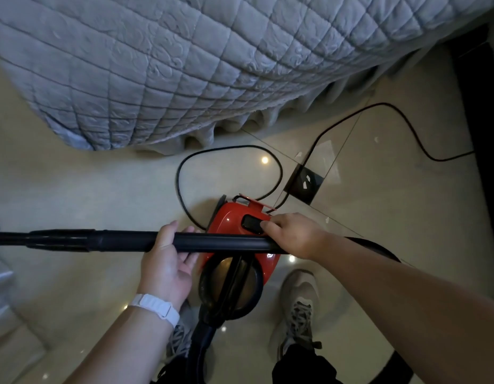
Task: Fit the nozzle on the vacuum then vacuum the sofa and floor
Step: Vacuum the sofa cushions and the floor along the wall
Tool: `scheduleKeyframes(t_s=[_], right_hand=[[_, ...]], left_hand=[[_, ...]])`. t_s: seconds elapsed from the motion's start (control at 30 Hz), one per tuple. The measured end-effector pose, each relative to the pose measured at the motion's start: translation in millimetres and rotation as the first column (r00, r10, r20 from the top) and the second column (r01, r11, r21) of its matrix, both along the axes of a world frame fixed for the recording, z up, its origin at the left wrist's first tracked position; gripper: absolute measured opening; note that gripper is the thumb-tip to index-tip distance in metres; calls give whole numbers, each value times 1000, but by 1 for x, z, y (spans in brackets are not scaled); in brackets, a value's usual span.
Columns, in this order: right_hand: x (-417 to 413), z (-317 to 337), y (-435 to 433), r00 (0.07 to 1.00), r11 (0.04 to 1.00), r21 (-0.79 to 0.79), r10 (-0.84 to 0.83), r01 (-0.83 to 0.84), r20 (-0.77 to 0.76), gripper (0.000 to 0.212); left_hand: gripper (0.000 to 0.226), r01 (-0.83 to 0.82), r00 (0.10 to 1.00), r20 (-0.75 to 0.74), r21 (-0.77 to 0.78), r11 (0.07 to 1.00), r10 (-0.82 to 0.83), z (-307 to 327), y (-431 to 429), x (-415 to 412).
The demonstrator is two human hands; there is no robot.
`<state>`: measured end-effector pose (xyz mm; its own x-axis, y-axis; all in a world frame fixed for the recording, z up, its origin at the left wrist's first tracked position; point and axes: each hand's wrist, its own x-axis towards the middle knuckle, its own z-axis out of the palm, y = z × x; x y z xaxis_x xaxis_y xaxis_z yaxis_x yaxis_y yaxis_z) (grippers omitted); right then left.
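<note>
A red canister vacuum (229,218) stands on the tiled floor between my feet and the sofa. A long black wand (102,240) lies level across the view, reaching off the left edge. My left hand (165,261) holds the wand from below, fingers curled round it. My right hand (293,234) rests on top of the vacuum, a fingertip pressing the black button (250,223). A black hose (197,347) leaves the vacuum's round front toward me.
The sofa under a grey quilted cover (185,65) fills the top. A black power cord (229,151) loops on the beige floor tiles (378,217) and runs right to a dark cabinet (481,120). My two sneakers (298,309) stand beside the vacuum.
</note>
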<state>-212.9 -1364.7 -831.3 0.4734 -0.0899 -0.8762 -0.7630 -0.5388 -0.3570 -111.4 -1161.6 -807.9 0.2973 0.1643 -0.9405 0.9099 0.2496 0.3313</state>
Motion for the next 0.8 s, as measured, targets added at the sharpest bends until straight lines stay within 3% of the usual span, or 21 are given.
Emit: scheduleKeyframes(t_s=[0.13,0.27,0.5,0.8], right_hand=[[1,49,-19,994,994,52,89,-92,59,47],[-3,106,-38,978,985,45,162,-169,132,26],[-19,215,-65,978,995,-92,43,-24,206,40],[-32,360,-85,946,984,-151,-40,93,321,47]], left_hand=[[13,9,999,44,-14,1000,-9,35,-16,11],[11,52,994,96,-53,997,-47,81,-41,24],[13,197,964,202,-117,973,-171,181,-97,46],[16,329,898,357,-159,931,-257,326,-162,56]])
